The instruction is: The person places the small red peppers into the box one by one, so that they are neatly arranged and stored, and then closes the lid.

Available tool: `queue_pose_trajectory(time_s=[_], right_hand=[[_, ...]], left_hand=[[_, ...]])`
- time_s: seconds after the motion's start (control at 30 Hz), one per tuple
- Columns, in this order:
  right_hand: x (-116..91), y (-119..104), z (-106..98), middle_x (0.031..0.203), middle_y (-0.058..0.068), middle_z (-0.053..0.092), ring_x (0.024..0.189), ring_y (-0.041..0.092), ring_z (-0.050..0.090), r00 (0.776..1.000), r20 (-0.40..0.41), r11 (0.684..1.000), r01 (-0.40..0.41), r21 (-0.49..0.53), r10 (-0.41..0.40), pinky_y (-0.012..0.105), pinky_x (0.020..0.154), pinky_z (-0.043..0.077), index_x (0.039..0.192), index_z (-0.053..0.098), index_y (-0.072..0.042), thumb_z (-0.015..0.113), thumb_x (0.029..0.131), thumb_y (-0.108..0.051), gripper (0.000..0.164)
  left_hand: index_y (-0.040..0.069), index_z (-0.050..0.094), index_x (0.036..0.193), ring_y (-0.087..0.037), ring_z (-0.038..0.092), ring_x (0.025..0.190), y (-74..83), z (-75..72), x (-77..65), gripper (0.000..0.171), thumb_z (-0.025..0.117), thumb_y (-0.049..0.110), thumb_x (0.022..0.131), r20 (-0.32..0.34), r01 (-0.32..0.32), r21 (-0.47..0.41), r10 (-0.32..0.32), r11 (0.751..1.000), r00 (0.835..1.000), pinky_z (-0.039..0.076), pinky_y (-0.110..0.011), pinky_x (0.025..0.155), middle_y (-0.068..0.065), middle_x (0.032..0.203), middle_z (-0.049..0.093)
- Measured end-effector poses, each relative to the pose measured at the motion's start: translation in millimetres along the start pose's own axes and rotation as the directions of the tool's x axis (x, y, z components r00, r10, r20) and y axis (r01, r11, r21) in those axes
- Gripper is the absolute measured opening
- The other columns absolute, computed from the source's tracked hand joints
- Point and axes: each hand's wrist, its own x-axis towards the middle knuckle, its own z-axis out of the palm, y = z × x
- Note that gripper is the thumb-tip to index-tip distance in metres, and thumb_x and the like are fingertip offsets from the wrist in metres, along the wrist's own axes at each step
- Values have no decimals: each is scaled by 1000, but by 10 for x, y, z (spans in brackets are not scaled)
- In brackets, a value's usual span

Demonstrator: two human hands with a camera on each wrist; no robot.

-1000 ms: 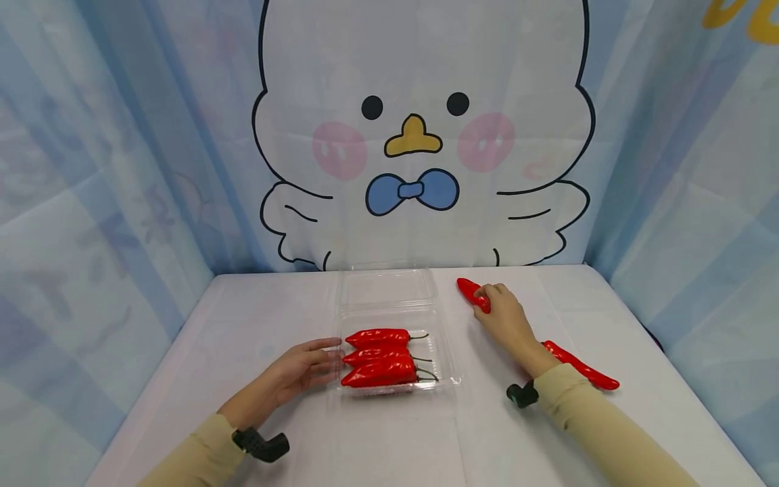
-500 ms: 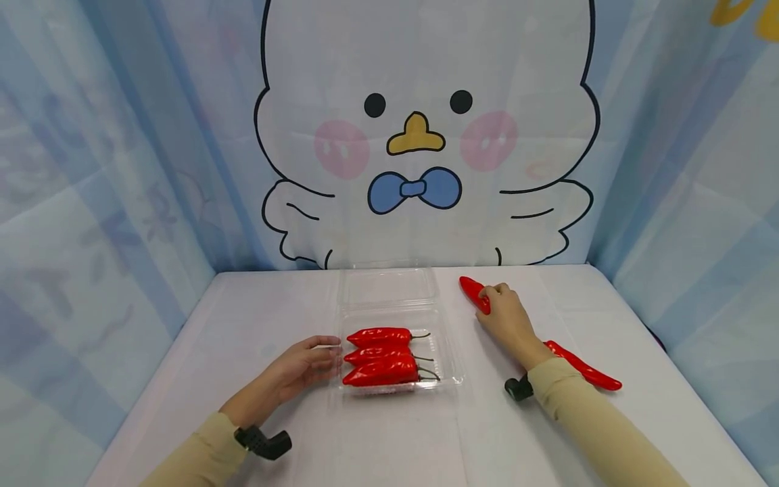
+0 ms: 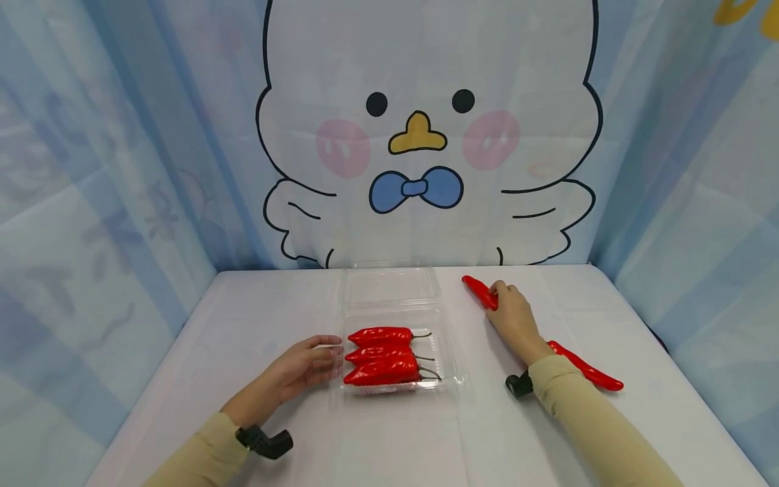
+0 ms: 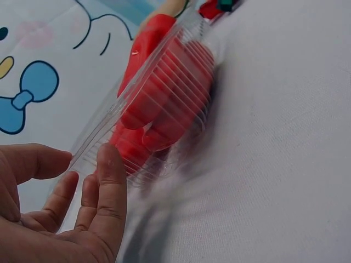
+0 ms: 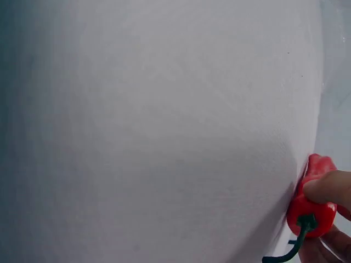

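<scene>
At the left side of a clear plastic container (image 3: 447, 321) is my left hand (image 3: 298, 372). The left wrist view has the thumb and fingers of my left hand (image 4: 82, 213) meeting at the container's rim, one finger along its ribbed wall. Inside lie three glossy red peppers (image 3: 382, 370) side by side, thin stems to the right. On the right, my right hand (image 3: 513, 318) holds another red pepper (image 3: 481, 292) close over the table, its tip to the back left. Its curly green stem (image 5: 299, 246) shows in the right wrist view, the thumb pressing its side.
A further red pepper (image 3: 587, 368) lies by my right forearm, partly hidden by the sleeve. The container's open lid (image 3: 389, 287) leans back toward the curtain with its cartoon bird. White cloth covers the table (image 3: 402, 446).
My right hand has shifted slightly to the right with the pepper. My left hand stays at the container, and the head view has shifted a little.
</scene>
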Motion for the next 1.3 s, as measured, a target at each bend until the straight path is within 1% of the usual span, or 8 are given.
queue_pose_trajectory(time_s=[0.27, 0.47, 0.6, 0.77, 0.93, 1.03, 1.2, 1.3], right_hand=[[2, 70, -75, 123, 27, 64, 105, 38, 61, 989, 52, 971, -143, 193, 135, 50, 92, 59, 128, 56, -1, 72, 92, -10, 40], [41, 92, -145, 133, 27, 62, 112, 37, 63, 950, 148, 902, -308, 302, 275, 36, 84, 62, 137, 57, -3, 67, 97, -21, 45], [65, 108, -192, 137, 26, 60, 112, 34, 61, 919, 205, 860, -388, 331, 336, 25, 75, 55, 141, 59, -3, 64, 99, -31, 51], [72, 139, -225, 128, 23, 62, 105, 27, 58, 875, 259, 782, -482, 396, 408, 25, 76, 48, 139, 58, 0, 61, 97, -36, 55], [93, 182, -237, 151, 25, 48, 125, 31, 53, 832, 349, 619, -555, 556, 432, 35, 109, 51, 149, 47, 3, 58, 102, -31, 59], [100, 198, -260, 159, 24, 40, 134, 32, 49, 818, 386, 544, -573, 613, 426, 36, 113, 48, 155, 40, 3, 57, 104, -30, 63], [80, 195, -312, 160, 23, 40, 133, 31, 50, 815, 405, 511, -577, 638, 414, 24, 98, 57, 157, 36, 3, 57, 105, -32, 67], [57, 184, -333, 160, 24, 39, 135, 33, 50, 818, 399, 522, -573, 632, 414, 24, 96, 57, 157, 35, 4, 58, 104, -33, 68]], left_hand=[[1, 46, 146, -22, 69, 102, -1, 5, -5, 49, 63, 13, 102, -2, 1, 0, -1, 1000, 1000, 63, -36, 90, -19, 139, 60], [1, 47, 146, -21, 69, 101, -4, 8, -2, 48, 63, 12, 102, -1, -5, 0, 5, 1000, 1000, 63, -37, 90, -18, 138, 62], [1, 47, 146, -21, 68, 101, -9, 10, -1, 47, 63, 12, 102, -8, -10, 2, 10, 1000, 1000, 62, -37, 91, -18, 137, 62], [1, 47, 146, -21, 68, 103, -17, 17, 3, 47, 62, 11, 103, 3, -17, -7, 17, 1000, 1000, 62, -37, 92, -19, 139, 60], [1, 48, 145, -22, 68, 103, -23, 34, 8, 46, 62, 11, 103, -6, -20, -16, 20, 1000, 1000, 62, -37, 91, -20, 139, 61], [1, 48, 145, -22, 68, 103, -24, 42, 9, 46, 63, 11, 102, -17, -18, -15, 17, 1000, 1000, 62, -37, 91, -20, 139, 60], [1, 49, 145, -22, 68, 102, -23, 45, 14, 46, 63, 11, 102, -25, -16, -9, 16, 1000, 1000, 62, -37, 91, -20, 140, 60], [0, 49, 144, -22, 69, 102, -23, 45, 13, 46, 63, 11, 102, -25, -15, -7, 15, 1000, 1000, 62, -37, 91, -21, 140, 60]])
